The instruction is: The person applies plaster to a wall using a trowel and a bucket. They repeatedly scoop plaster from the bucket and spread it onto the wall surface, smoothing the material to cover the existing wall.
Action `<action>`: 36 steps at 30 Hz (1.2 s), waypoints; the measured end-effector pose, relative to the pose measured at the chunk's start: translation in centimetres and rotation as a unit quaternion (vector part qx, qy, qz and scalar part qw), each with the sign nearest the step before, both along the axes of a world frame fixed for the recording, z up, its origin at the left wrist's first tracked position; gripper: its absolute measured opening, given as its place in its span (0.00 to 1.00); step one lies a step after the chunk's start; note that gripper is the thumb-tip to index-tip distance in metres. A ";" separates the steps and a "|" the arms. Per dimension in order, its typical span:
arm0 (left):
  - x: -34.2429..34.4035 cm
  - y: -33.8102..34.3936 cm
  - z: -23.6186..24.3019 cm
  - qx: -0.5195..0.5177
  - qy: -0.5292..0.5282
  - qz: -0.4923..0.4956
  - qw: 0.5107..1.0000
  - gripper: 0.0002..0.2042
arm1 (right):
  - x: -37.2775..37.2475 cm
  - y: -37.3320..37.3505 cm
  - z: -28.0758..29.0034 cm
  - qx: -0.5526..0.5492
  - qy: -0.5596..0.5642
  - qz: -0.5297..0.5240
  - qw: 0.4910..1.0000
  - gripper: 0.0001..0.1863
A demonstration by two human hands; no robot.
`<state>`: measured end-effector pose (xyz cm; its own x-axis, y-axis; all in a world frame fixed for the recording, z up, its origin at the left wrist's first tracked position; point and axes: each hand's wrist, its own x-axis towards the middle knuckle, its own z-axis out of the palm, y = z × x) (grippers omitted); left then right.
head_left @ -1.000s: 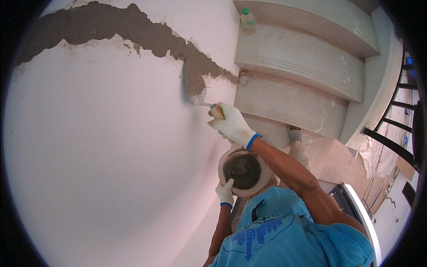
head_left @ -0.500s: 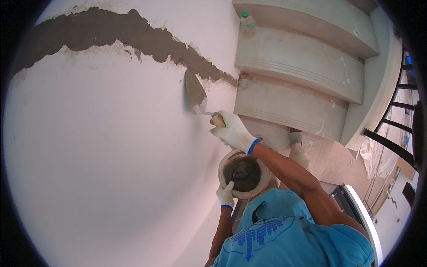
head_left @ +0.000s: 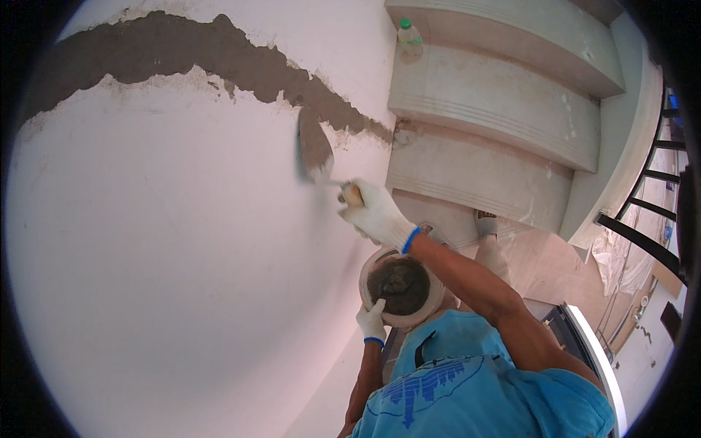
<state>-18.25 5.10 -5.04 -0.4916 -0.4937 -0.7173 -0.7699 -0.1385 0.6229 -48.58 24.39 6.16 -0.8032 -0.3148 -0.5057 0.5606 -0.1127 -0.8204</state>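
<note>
My right hand [head_left: 377, 215], in a white knit glove with a blue cuff, is closed round the wooden handle of a trowel [head_left: 315, 146]. The mortar-smeared blade lies at the white wall [head_left: 161, 219], just below the lower edge of a grey mortar band [head_left: 182, 47] running across it. Lower down, my left hand [head_left: 371, 318], gloved likewise, grips the near left rim of a round, pale bucket [head_left: 409, 315]. Inside the bucket is dark wet mortar [head_left: 403, 281]; the fingers under the rim are hidden.
Concrete steps [head_left: 489, 87] rise right of the wall, with a green-capped bottle [head_left: 409, 40] on one. A black railing [head_left: 635, 244] curves along the right. My foot [head_left: 487, 223] is below the lowest step. Crumpled plastic sheeting [head_left: 610, 259] lies beyond.
The trowel and my right hand dropped a little from their position a second ago, then shifted slightly left along the wall. My left hand and the bucket are almost unchanged.
</note>
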 end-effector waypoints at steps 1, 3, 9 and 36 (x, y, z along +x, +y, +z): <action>-0.5 0.4 0.3 0.004 0.000 -0.007 1.000 0.22 | 1.4 0.1 -2.2 0.016 0.034 0.004 0.999 0.21; -0.5 0.1 0.3 0.002 0.001 -0.011 1.000 0.22 | 2.9 0.6 -3.3 0.035 0.059 0.012 0.998 0.23; -0.6 0.6 0.1 0.020 0.005 0.011 1.000 0.21 | 1.1 2.3 -3.5 0.074 0.080 -0.050 0.993 0.26; 0.2 0.4 0.7 0.015 -0.011 0.009 1.000 0.22 | -2.1 -1.6 -4.1 0.147 0.147 -0.163 0.965 0.30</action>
